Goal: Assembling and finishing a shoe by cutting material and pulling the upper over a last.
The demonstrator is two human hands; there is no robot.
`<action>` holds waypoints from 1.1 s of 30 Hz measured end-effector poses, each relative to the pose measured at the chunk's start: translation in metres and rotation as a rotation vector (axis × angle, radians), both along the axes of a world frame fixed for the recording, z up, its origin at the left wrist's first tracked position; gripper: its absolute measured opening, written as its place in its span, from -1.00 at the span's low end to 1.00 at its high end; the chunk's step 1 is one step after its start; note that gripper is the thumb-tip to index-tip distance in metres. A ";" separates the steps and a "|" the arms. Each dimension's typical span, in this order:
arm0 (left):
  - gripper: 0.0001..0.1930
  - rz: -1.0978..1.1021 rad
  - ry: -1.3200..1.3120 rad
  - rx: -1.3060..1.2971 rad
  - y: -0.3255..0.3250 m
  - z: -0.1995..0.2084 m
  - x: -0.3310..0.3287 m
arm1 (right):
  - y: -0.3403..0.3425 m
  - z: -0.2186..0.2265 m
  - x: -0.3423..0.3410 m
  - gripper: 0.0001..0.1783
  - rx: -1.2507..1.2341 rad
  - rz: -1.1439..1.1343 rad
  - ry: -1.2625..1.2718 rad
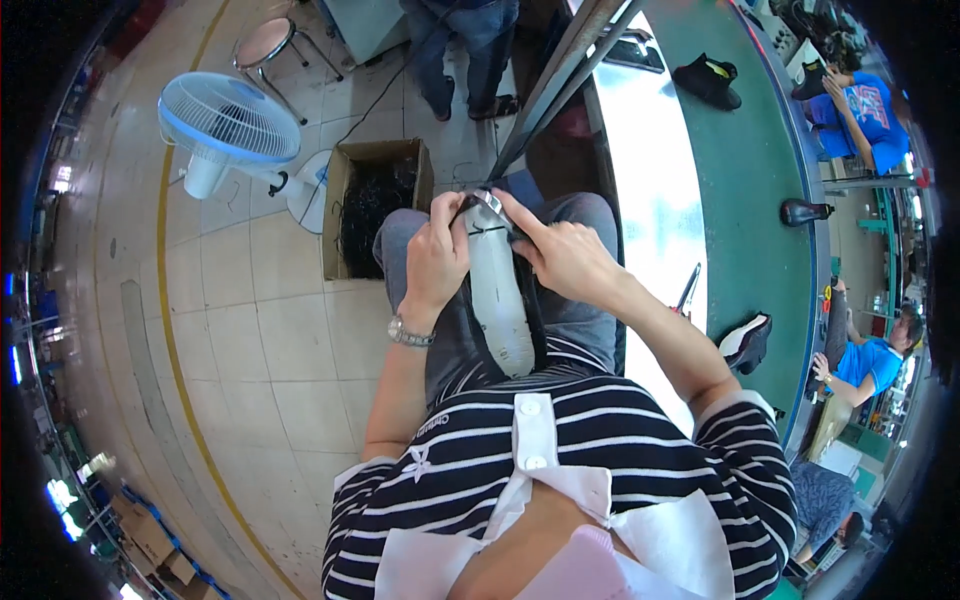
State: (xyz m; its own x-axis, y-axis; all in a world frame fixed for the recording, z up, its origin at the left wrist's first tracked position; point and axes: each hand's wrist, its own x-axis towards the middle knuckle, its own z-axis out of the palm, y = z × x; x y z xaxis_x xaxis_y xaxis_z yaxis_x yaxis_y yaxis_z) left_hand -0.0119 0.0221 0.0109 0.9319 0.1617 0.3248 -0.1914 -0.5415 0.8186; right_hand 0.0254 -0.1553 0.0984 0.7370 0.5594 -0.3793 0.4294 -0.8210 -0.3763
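Across my lap lies a shoe piece (497,300), its long whitish underside facing up and edged by a black upper. A dark line crosses the white near the far end, and scuffs mark the near end. My left hand (437,250) is closed on the black edge at the far left, fingers bent around it. On the opposite side my right hand (570,257) also grips that end, with thumb and fingers pinching the edge. Between the hands, a shiny curved band (487,201) shows at the tip; its kind is unclear.
A cardboard box (332,215) of black scraps stands left of my knees, near a white-blue fan (228,118) and a stool (265,45). To the right run a metal tabletop (655,170) and a green conveyor (745,160) carrying black shoes (710,80). Other people work beyond.
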 end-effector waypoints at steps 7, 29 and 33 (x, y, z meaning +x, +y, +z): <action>-0.39 -0.166 -0.004 0.244 -0.001 0.015 0.010 | -0.093 -0.062 -0.037 -0.24 0.368 -0.746 -0.148; -0.56 0.028 0.170 0.093 -0.003 0.020 -0.008 | -0.249 -0.134 -0.162 -0.62 0.835 -1.627 0.359; -0.47 -0.012 0.157 -0.035 -0.011 0.009 -0.025 | -0.192 -0.072 -0.139 -0.56 1.164 -1.356 0.602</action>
